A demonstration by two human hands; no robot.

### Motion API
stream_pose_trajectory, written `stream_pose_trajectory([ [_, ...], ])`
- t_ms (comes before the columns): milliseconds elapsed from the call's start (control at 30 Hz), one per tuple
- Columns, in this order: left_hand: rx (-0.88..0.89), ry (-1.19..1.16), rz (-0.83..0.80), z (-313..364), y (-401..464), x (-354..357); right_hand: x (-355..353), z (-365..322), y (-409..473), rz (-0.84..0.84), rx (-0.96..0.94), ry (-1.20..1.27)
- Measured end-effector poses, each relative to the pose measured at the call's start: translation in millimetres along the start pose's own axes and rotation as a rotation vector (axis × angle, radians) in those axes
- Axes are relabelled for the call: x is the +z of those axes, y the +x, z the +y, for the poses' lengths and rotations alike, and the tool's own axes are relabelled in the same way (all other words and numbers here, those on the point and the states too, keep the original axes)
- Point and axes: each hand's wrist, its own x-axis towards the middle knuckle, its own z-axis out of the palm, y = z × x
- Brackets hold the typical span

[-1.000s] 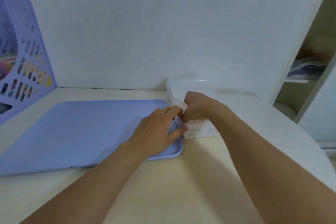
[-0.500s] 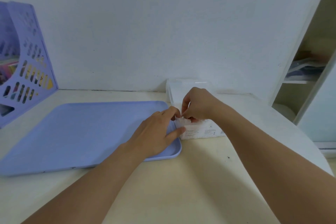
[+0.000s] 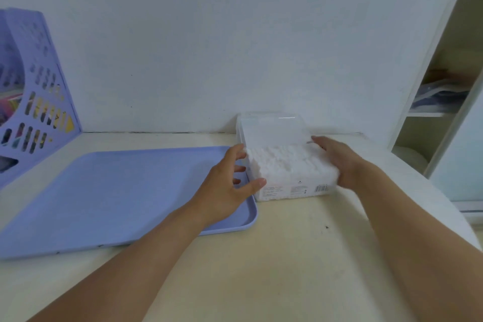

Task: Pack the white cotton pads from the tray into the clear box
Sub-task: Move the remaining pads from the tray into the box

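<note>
The clear box (image 3: 295, 189) stands on the desk against the wall, its lid (image 3: 271, 129) tipped up behind it. White cotton pads (image 3: 285, 162) fill it in a packed row. My left hand (image 3: 230, 185) is at the box's left side with fingers spread and the thumb touching its front corner. My right hand (image 3: 337, 159) lies along the box's right side, fingers straight. The pale blue tray (image 3: 109, 196) lies flat to the left, with no pads visible on it.
A purple perforated file holder (image 3: 34, 102) with papers stands at the far left. An open cupboard with shelves (image 3: 441, 112) is at the right. Cream desk surface (image 3: 274, 264) stretches in front of the box.
Both hands were pinching a pad together above the box's left end. Now they have let go and moved apart to either side of the box, uncovering the pads.
</note>
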Motion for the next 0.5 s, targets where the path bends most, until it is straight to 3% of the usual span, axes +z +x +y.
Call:
stream_pose_trajectory([
  [133, -0.095, -0.231, 0.016, -3.9, 4.1, -2.5, 1.2, 15.2, -5.9, -0.056, -0.023, 0.287],
  [300, -0.052, -0.304, -0.006, 4.1, -1.0, -5.2, -2.0, 7.6, -14.1, -0.024, -0.191, 0.316],
  [333, -0.025, -0.320, -0.015, 7.5, -2.6, -6.1, -3.5, 5.0, -18.1, -0.049, -0.244, 0.237],
  [400, 0.014, -0.251, -0.044, 12.2, -4.2, -6.7, -4.9, -0.6, -27.8, -0.077, -0.382, -0.179],
  [500, 0.082, 0.095, -0.058, 8.7, -6.6, -6.4, -2.8, -2.5, -37.6, -0.090, -0.510, -0.785],
])
